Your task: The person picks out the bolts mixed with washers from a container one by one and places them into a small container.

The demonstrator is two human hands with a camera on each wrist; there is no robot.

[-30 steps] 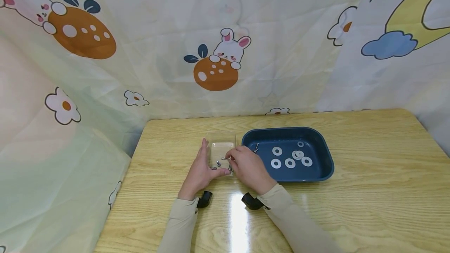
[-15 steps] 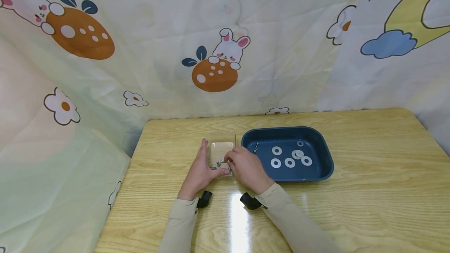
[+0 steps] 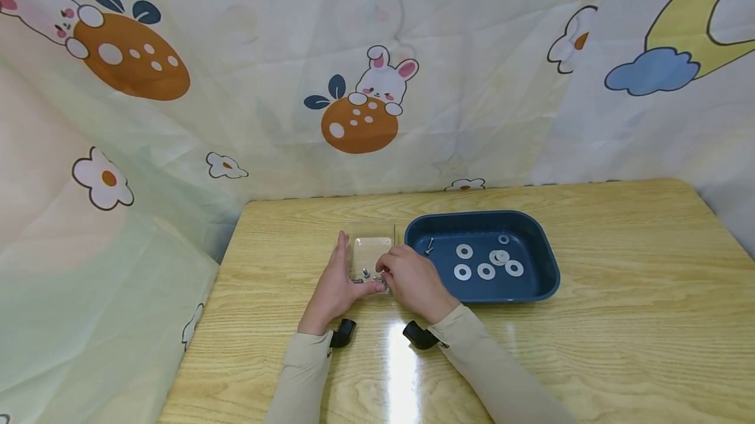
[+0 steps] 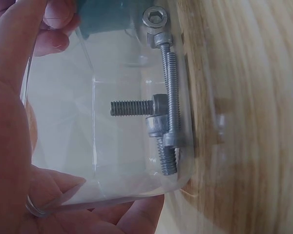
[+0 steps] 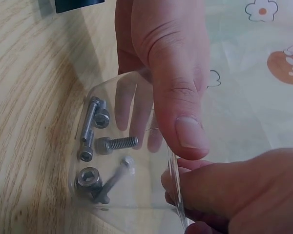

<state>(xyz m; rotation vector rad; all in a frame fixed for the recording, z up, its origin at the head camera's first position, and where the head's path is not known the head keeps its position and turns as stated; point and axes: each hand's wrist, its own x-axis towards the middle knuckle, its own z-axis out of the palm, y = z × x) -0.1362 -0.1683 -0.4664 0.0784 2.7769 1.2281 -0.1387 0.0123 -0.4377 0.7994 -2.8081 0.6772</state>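
Observation:
My left hand grips the clear plastic box, thumb over the near wall and fingers along the left side. Several socket head screws lie in the box, some crossing each other. My right hand is at the box's right rim, fingers bent over the inside. In the right wrist view, one blurred screw slants among the others, apart from the right fingertips. No screw shows between those fingertips, which the box rim partly covers.
A dark blue tray stands right of the box. Inside it lie several flat washers and, at its left end, a few screws. Both stand on a wooden table before a printed cloth backdrop.
The screw that my right hand pinched above the box has come down into it and left the fingers. The left hand keeps its hold; the right hand has barely shifted.

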